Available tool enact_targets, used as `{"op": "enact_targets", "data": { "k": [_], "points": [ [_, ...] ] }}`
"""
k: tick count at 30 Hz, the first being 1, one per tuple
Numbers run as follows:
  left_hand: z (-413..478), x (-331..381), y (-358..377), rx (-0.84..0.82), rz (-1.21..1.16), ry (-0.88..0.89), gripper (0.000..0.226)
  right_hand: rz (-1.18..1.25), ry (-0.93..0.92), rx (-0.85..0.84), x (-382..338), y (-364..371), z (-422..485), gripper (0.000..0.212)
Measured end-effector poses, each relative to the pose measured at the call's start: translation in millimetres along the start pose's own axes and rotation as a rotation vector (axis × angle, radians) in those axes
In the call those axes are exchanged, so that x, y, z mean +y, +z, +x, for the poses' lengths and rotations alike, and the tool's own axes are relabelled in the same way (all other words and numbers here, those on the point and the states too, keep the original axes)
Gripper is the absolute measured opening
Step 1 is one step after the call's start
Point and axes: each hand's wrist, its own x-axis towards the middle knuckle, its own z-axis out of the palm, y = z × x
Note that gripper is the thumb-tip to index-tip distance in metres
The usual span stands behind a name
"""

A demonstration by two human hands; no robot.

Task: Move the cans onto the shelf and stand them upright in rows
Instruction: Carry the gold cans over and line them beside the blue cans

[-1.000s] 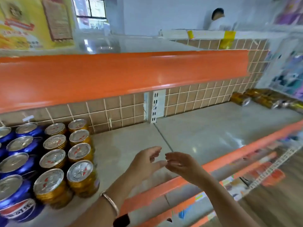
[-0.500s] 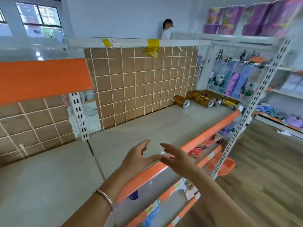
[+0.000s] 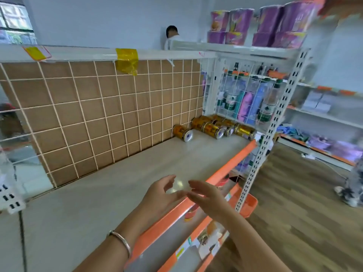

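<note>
Gold cans (image 3: 213, 130), perhaps five, beyond hands (image 3: 159, 196).

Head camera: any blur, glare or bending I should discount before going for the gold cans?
Head view: the gold cans lying at the shelf's far end look soft but readable. The right edge, floor and purple packs, is smeared. A pale glare patch sits between the left hand and right hand. Wide-angle distortion bows the perforated upright.

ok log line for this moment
left hand open, empty | right hand open, empty | gold cans on their sides at far end of shelf | none upright
</note>
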Motion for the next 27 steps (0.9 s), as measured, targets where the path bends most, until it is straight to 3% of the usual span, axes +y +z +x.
{"op": "enact_targets", "data": {
  "k": [6,19,27],
  "points": [
    [83,-1,12,0.007,-0.099,-0.068,0.068,-0.114,-0.015,-0.045,7,-25,79,0.04],
    [200,10,28,0.012,-0.124,-0.192,0.054,-0.057,0.04,-0.03,27,-55,193,0.031],
    [269,20,38,0.178,-0.201,-0.385,0.051,-0.142,0.044,-0.126,36,-89,262,0.036]
  ]
}}
